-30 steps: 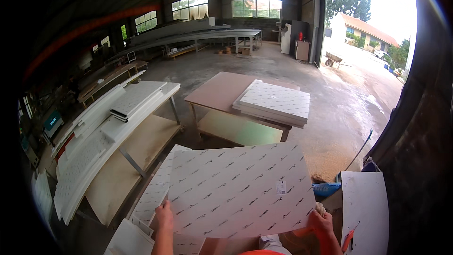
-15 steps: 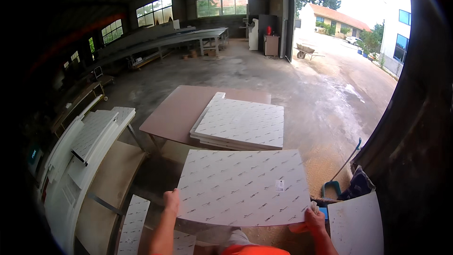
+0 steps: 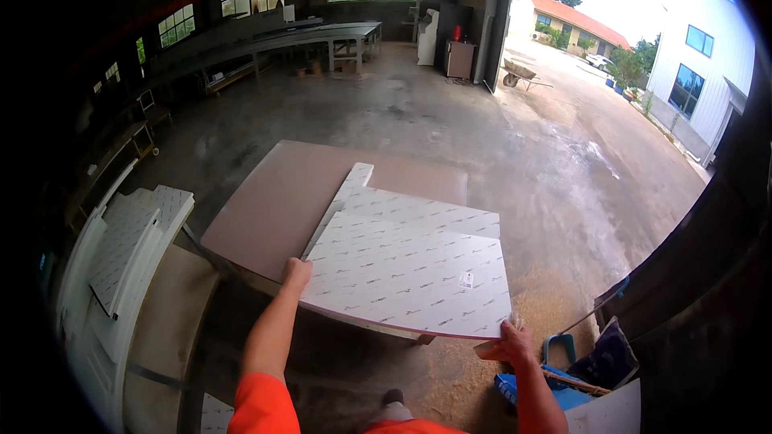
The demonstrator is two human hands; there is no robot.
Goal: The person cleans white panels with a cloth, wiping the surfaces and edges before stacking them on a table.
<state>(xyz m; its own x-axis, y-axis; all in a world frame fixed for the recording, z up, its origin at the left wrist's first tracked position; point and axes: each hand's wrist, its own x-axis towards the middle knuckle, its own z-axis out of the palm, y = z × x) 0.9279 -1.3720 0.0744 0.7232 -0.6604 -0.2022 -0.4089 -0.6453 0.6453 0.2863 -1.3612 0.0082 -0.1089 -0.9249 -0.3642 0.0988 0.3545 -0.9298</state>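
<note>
A flat white board (image 3: pixel 402 277) covered in film with rows of small grey print lies between my hands, a small white label near its right side. My left hand (image 3: pixel 297 273) is closed on its left edge, and my right hand (image 3: pixel 513 343) grips the near right corner. Something pale shows by the right fingers, too small to make out. The board's far part overlaps a stack of similar white boards (image 3: pixel 434 203), whose far and left edges stick out. Under the stack is a low table with a brownish-pink top (image 3: pixel 261 193).
White panels (image 3: pixel 133 253) rest on a stand at the left. On the lower right are a blue-green dustpan (image 3: pixel 559 347), a dark blue sack (image 3: pixel 607 354) and sawdust (image 3: pixel 458 370). A wheelbarrow (image 3: pixel 519 72) stands by the doorway. Long benches (image 3: pixel 322 36) stand far back.
The board has moved forward, away from me, and now covers much of the stack. Both arms reach further out, and my view has shifted closer to the table.
</note>
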